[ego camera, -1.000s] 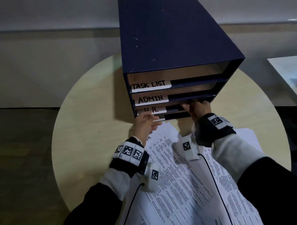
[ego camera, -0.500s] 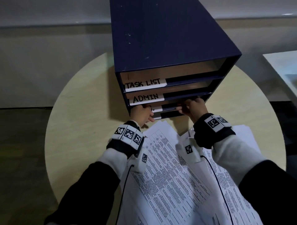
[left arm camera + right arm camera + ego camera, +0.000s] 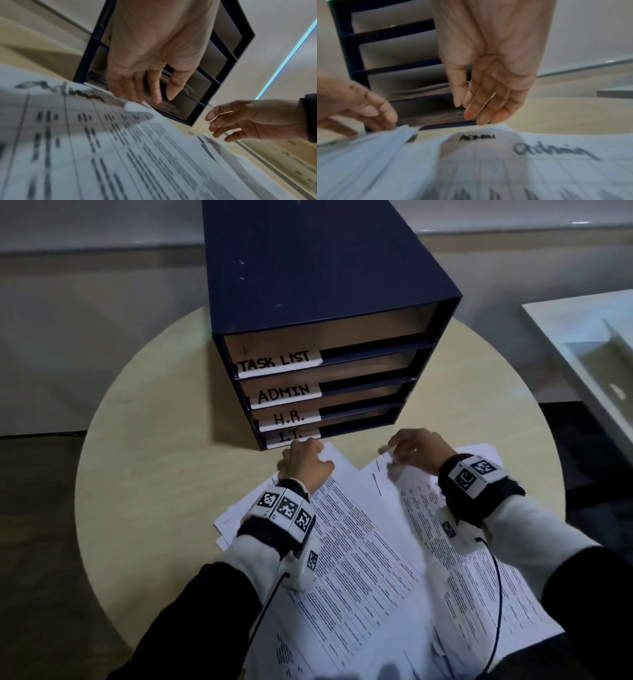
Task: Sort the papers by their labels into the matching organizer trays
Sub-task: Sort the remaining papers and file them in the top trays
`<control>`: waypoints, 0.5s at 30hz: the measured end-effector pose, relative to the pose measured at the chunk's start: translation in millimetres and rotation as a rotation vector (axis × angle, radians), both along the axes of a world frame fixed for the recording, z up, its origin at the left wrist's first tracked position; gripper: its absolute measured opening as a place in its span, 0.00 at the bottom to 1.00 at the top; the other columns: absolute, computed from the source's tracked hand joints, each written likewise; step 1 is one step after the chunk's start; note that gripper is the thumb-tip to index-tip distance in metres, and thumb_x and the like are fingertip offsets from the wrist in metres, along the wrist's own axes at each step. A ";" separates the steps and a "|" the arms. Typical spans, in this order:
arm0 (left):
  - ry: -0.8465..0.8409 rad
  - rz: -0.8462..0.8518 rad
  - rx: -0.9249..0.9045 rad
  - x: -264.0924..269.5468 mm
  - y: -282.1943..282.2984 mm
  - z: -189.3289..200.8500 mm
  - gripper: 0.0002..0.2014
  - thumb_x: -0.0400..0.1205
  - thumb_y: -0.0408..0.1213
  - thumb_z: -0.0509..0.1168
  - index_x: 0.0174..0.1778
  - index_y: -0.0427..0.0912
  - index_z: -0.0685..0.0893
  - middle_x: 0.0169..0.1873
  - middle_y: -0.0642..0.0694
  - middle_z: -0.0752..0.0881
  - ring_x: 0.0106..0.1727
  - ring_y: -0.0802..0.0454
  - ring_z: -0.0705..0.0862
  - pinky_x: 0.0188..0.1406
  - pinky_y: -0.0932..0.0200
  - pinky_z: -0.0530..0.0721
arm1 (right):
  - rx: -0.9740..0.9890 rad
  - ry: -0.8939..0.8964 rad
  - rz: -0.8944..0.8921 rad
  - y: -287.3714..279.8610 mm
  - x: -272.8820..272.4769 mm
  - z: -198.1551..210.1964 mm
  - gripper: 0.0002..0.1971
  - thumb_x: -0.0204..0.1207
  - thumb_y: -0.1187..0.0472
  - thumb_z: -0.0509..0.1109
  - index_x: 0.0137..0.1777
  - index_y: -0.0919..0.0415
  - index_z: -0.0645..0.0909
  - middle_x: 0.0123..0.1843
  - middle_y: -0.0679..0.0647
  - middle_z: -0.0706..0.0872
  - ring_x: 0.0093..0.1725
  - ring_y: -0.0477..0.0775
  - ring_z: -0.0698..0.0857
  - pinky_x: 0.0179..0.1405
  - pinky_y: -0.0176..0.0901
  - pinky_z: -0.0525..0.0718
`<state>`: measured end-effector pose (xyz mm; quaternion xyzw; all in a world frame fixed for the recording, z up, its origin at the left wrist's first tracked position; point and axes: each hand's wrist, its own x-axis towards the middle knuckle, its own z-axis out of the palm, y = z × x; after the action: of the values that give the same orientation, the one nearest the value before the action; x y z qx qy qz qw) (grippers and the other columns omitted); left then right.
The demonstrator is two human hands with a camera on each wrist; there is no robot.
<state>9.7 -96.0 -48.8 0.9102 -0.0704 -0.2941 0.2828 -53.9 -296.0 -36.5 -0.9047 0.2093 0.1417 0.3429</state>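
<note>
Above papers (image 3: 359, 542), both hands' fingers relaxed.

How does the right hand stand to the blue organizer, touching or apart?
Apart. The left wrist view shows bare table between the right hand and the organizer corner.

surface: round pale wooden table (image 3: 144, 474) | on it: dark blue organizer (image 3: 308, 285), far side | loose printed papers (image 3: 359, 559), near side

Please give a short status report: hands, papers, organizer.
Left hand open, fingertips on top sheet marked Admin. Right hand open, above second sheet, holding nothing. Organizer upright behind, ADMIN tray unobstructed. Nothing blocks.
</note>
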 end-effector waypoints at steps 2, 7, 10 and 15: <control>-0.013 -0.060 0.137 -4.7 3.3 0.9 0.34 0.76 0.44 0.68 0.76 0.45 0.63 0.73 0.39 0.64 0.75 0.39 0.62 0.74 0.47 0.65 | -0.087 0.108 0.166 4.1 -10.6 -6.1 0.22 0.66 0.67 0.77 0.61 0.57 0.82 0.59 0.57 0.84 0.59 0.55 0.81 0.53 0.36 0.77; -0.012 -0.256 0.300 -17.8 23.7 -4.8 0.60 0.67 0.51 0.77 0.82 0.44 0.39 0.81 0.42 0.49 0.83 0.42 0.48 0.79 0.37 0.49 | -0.346 0.249 0.366 14.2 -22.3 -16.0 0.34 0.62 0.55 0.80 0.68 0.45 0.69 0.71 0.50 0.65 0.72 0.56 0.63 0.69 0.60 0.67; -0.031 -0.391 0.320 -27.6 35.5 -13.1 0.63 0.66 0.52 0.77 0.81 0.45 0.33 0.83 0.46 0.40 0.84 0.44 0.40 0.79 0.35 0.43 | -0.425 0.268 0.369 12.7 -21.9 -17.2 0.41 0.57 0.50 0.82 0.68 0.49 0.64 0.72 0.51 0.62 0.72 0.59 0.63 0.67 0.60 0.69; -0.052 -0.473 0.306 -35.4 37.2 -14.6 0.58 0.70 0.49 0.76 0.82 0.53 0.36 0.82 0.46 0.35 0.83 0.44 0.35 0.79 0.36 0.42 | -0.540 0.260 0.369 8.9 -21.3 -12.9 0.47 0.51 0.41 0.82 0.68 0.50 0.61 0.67 0.49 0.69 0.68 0.57 0.66 0.64 0.58 0.67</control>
<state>-25.7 -58.8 -63.5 0.9079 -0.2430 -0.3357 0.0635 -75.2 -287.2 -49.5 -0.9597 0.1141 0.2549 0.0303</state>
